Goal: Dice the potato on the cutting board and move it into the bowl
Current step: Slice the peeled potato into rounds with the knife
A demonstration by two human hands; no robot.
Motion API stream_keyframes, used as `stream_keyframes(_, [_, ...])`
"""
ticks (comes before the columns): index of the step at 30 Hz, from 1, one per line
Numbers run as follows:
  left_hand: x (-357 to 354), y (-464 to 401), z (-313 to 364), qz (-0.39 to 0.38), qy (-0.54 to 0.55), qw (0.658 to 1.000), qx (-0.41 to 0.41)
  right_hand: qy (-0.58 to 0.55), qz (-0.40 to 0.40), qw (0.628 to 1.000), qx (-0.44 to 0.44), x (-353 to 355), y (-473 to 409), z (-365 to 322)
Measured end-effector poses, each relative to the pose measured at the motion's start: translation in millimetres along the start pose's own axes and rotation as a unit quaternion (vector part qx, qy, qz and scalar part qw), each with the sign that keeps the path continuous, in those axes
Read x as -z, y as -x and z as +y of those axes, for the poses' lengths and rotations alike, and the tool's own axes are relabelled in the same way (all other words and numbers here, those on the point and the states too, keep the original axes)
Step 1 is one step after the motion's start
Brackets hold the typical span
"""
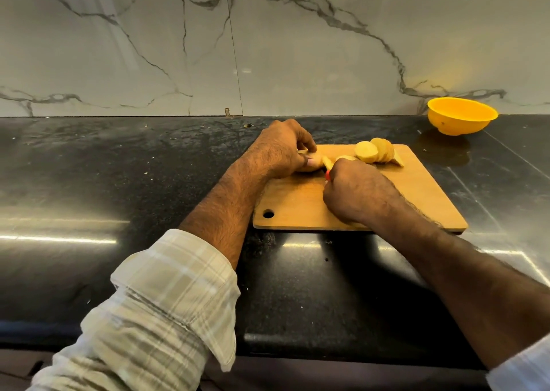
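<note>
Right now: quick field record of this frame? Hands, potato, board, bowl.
left hand: grips a potato piece on the board
right hand: grips a red-handled knife, blade mostly hidden
potato slices: stacked at the board's far edge, not yet diced
cutting board: wooden, on the black counter
bowl: yellow, far right near the wall, apart from the board; contents cannot be seen
</note>
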State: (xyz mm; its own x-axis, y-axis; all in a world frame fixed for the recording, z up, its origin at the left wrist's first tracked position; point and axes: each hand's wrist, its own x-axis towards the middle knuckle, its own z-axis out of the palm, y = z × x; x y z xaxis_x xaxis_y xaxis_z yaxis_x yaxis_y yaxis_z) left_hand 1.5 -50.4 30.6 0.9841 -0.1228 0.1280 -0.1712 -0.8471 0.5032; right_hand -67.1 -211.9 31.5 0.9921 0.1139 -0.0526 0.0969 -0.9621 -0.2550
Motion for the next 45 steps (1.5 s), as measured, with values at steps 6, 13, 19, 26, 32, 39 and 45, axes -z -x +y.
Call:
stream_keyframes(6, [6,3,-1,-0.022,0.0,1.0,0.003,0.0,0.033,0.999,-0.007,6,4,4])
stream_keyframes(13, [5,3,-1,-0.011,0.006,1.0,0.006,-0.019,0.032,0.999,0.023,9,1,-4])
stream_keyframes(19, [4,1,0,-0.009,0.003,1.0,0.003,0.002,0.032,0.999,0.017,7,-1,-8])
stream_keyframes(26, [2,-1,-2,-0.008,0.001,1.0,-0.001,-0.002,0.028,1.0,0.009,5,-5,-8])
stream_keyframes(32, [2,-1,-1,-0.002,-0.004,1.0,-0.001,0.007,0.016,1.0,0.009,-1,-5,-7])
stream_keyframes(39, [2,-1,-1,-0.007,-0.004,1.0,0.006,0.069,-0.021,0.997,0.033,1,5,-5])
stream_keyframes(45, [4,-1,-5,-0.01,0.018,1.0,-0.002,0.053,0.006,0.999,0.011,4,10,4])
